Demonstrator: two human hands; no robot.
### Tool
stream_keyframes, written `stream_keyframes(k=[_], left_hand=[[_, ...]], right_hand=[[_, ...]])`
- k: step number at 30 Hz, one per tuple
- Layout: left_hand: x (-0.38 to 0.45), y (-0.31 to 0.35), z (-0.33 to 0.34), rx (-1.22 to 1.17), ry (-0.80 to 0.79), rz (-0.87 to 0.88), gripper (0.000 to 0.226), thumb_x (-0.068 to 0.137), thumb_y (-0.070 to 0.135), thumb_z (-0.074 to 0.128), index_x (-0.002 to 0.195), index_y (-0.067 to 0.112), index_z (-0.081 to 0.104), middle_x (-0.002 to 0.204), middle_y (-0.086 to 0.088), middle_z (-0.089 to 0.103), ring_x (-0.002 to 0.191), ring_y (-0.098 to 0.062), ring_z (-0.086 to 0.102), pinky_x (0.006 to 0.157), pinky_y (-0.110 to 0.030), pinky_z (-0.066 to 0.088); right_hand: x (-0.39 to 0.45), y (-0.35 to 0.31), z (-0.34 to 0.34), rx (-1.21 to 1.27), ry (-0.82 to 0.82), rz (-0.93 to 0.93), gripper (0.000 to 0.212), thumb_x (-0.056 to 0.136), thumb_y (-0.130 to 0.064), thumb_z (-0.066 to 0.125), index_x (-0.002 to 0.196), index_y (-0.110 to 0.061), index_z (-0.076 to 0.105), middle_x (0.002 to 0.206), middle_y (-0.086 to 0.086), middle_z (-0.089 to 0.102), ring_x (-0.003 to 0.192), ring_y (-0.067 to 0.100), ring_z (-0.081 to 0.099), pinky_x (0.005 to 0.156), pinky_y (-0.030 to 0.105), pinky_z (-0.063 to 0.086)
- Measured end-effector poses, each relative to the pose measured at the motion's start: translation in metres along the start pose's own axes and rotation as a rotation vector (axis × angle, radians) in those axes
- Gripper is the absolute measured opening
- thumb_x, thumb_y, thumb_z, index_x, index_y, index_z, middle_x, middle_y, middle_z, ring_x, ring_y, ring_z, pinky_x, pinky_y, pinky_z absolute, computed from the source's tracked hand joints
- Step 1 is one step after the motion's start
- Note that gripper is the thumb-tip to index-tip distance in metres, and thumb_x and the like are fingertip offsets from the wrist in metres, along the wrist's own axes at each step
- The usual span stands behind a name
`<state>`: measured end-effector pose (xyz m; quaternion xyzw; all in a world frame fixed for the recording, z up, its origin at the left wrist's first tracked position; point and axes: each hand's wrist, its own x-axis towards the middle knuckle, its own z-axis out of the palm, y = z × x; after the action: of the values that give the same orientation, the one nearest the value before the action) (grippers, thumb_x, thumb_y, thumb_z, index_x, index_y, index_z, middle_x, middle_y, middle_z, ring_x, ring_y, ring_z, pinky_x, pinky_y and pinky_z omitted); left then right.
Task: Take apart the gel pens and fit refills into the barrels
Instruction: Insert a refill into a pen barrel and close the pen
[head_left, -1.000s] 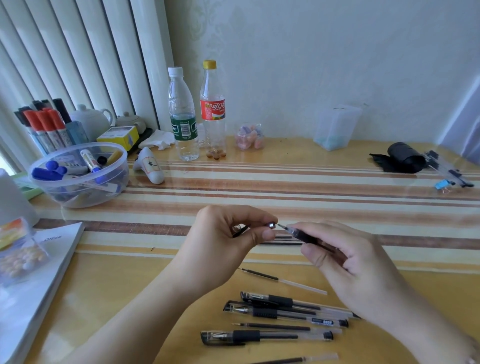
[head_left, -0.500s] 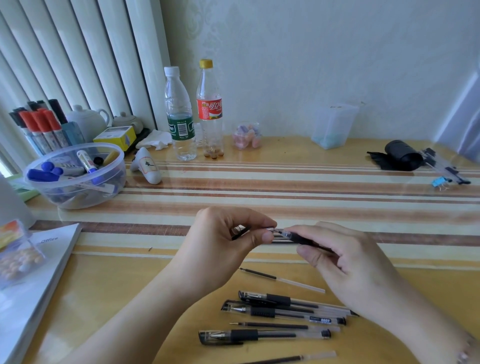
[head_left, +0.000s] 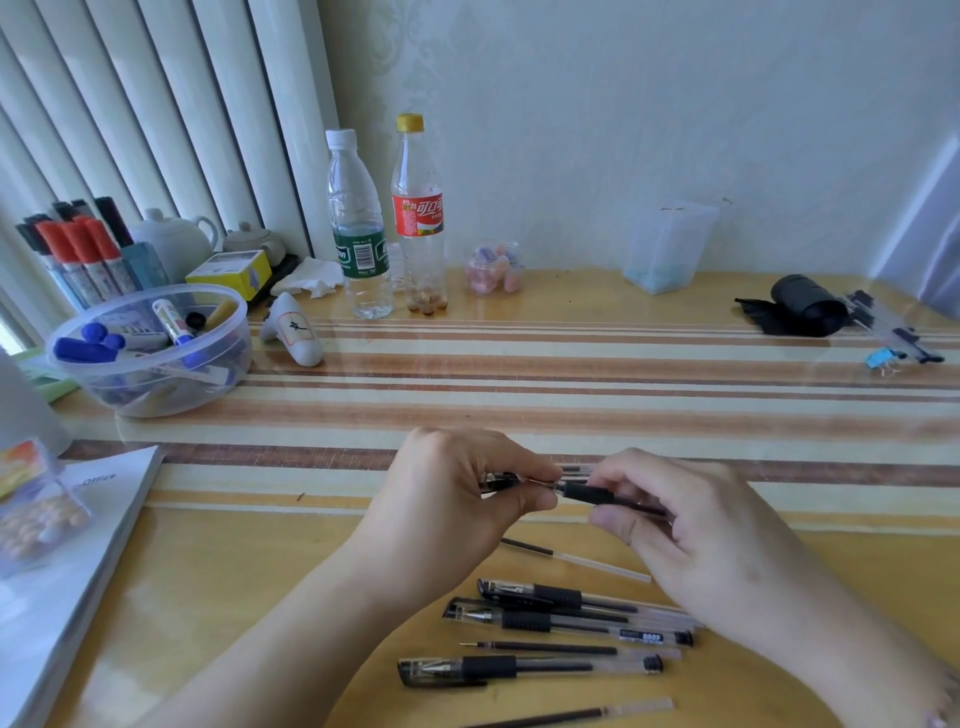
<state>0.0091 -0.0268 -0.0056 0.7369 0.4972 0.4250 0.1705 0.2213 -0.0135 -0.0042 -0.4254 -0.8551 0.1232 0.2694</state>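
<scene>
At centre frame I see my left hand (head_left: 457, 499) with thumb and forefinger curled in a pinch on the tip end of a clear plastic gel pen with a black rubber grip (head_left: 582, 491); a short black piece (head_left: 498, 480) pokes out of that fist toward the left, but I cannot tell what it is. My right hand (head_left: 691, 540) has its fingers wrapped around the barrel of the same pen, thumb underneath, so the pen lies level between both hands above the yellow striped tabletop (head_left: 571, 395).

Just below the hands a loose refill with a dark ink column and clear tail (head_left: 576, 558) lies on the table. Lower centre, three capped clear gel pens with black grips (head_left: 566, 616) lie side by side, a thin black refill (head_left: 566, 648) between the second and third, and another refill (head_left: 576, 714) sits at the bottom edge.

In the left of the frame stands a clear round plastic tub of blue-capped markers (head_left: 150, 358), with red and black markers upright (head_left: 78, 254) behind it. At upper centre stand a clear water bottle with a green label (head_left: 358, 234) and a clear bottle with a red label and yellow cap (head_left: 418, 218). At the right edge lies a black rolled object (head_left: 805, 312). A white booklet (head_left: 67, 566) fills the lower left.
</scene>
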Motion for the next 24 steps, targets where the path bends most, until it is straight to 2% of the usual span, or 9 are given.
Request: stream_keyframes(k=[2, 4, 6, 9, 12, 15, 19, 21, 24], left_hand=[[0.0, -0.002, 0.001, 0.019, 0.016, 0.051, 0.016, 0.075, 0.015, 0.082, 0.089, 0.024, 0.079, 0.086, 0.015, 0.076, 0.08, 0.006, 0.069, 0.071, -0.009, 0.049], [-0.001, -0.001, 0.002, 0.075, 0.022, 0.152, 0.015, 0.076, 0.016, 0.079, 0.09, 0.021, 0.079, 0.088, 0.013, 0.077, 0.081, 0.005, 0.069, 0.069, -0.015, 0.054], [-0.002, 0.0, 0.0, 0.087, 0.012, 0.172, 0.021, 0.077, 0.027, 0.078, 0.098, 0.023, 0.077, 0.093, 0.015, 0.076, 0.086, 0.006, 0.068, 0.072, -0.013, 0.052], [0.0, 0.0, -0.004, 0.036, -0.012, 0.068, 0.037, 0.08, 0.052, 0.069, 0.11, 0.03, 0.071, 0.103, 0.021, 0.073, 0.099, 0.009, 0.064, 0.079, -0.008, 0.046], [0.002, -0.005, -0.001, 0.085, -0.066, 0.096, 0.019, 0.088, 0.037, 0.066, 0.095, 0.023, 0.077, 0.098, 0.016, 0.074, 0.093, 0.003, 0.067, 0.077, -0.021, 0.055], [0.001, -0.007, 0.001, 0.12, -0.077, 0.092, 0.011, 0.082, 0.03, 0.073, 0.09, 0.023, 0.076, 0.094, 0.016, 0.074, 0.089, -0.001, 0.068, 0.075, -0.028, 0.056], [0.0, -0.003, -0.002, 0.062, -0.132, 0.029, 0.03, 0.081, 0.048, 0.069, 0.105, 0.03, 0.072, 0.098, 0.02, 0.072, 0.095, 0.005, 0.064, 0.079, -0.014, 0.05], [0.0, -0.005, -0.002, 0.104, -0.166, 0.029, 0.03, 0.087, 0.051, 0.061, 0.103, 0.029, 0.073, 0.087, 0.018, 0.072, 0.081, 0.002, 0.065, 0.069, -0.016, 0.049], [0.0, -0.011, 0.001, 0.19, -0.185, 0.079, 0.026, 0.092, 0.047, 0.055, 0.09, 0.027, 0.071, 0.068, 0.008, 0.067, 0.061, -0.011, 0.057, 0.056, -0.028, 0.047]], right_hand=[[0.0, -0.001, -0.001, -0.015, 0.011, -0.004, 0.027, 0.088, -0.054, 0.042, 0.088, -0.036, 0.062, 0.062, -0.022, 0.06, 0.056, 0.006, 0.058, 0.046, 0.018, 0.043], [-0.001, -0.001, -0.001, -0.012, 0.013, 0.0, 0.027, 0.094, -0.049, 0.039, 0.073, -0.039, 0.054, 0.053, -0.02, 0.054, 0.05, 0.005, 0.053, 0.044, 0.014, 0.033], [-0.001, -0.002, 0.0, 0.007, 0.003, 0.014, 0.029, 0.094, -0.048, 0.037, 0.069, -0.041, 0.049, 0.05, -0.014, 0.052, 0.05, 0.009, 0.052, 0.044, 0.016, 0.031], [0.0, -0.002, -0.001, 0.004, 0.015, 0.024, 0.025, 0.09, -0.05, 0.038, 0.091, -0.039, 0.061, 0.056, -0.016, 0.057, 0.056, 0.012, 0.057, 0.044, 0.021, 0.04], [0.0, -0.001, 0.0, -0.073, -0.005, 0.004, 0.026, 0.09, -0.05, 0.039, 0.097, -0.036, 0.061, 0.056, -0.025, 0.052, 0.052, 0.006, 0.055, 0.043, 0.017, 0.039], [-0.001, 0.0, 0.003, -0.121, -0.016, -0.01, 0.027, 0.091, -0.05, 0.038, 0.097, -0.036, 0.06, 0.056, -0.02, 0.057, 0.05, 0.004, 0.054, 0.045, 0.022, 0.044], [-0.001, 0.001, 0.004, -0.119, -0.012, -0.023, 0.026, 0.091, -0.051, 0.038, 0.097, -0.037, 0.059, 0.056, -0.017, 0.058, 0.049, 0.008, 0.054, 0.044, 0.021, 0.04], [-0.001, 0.0, 0.004, -0.134, 0.007, -0.03, 0.022, 0.091, -0.048, 0.041, 0.095, -0.036, 0.059, 0.056, -0.019, 0.057, 0.047, 0.004, 0.051, 0.042, 0.02, 0.039], [-0.001, -0.001, 0.002, -0.167, 0.045, -0.035, 0.022, 0.091, -0.046, 0.044, 0.093, -0.034, 0.062, 0.057, -0.021, 0.059, 0.043, -0.004, 0.042, 0.041, 0.017, 0.036]])
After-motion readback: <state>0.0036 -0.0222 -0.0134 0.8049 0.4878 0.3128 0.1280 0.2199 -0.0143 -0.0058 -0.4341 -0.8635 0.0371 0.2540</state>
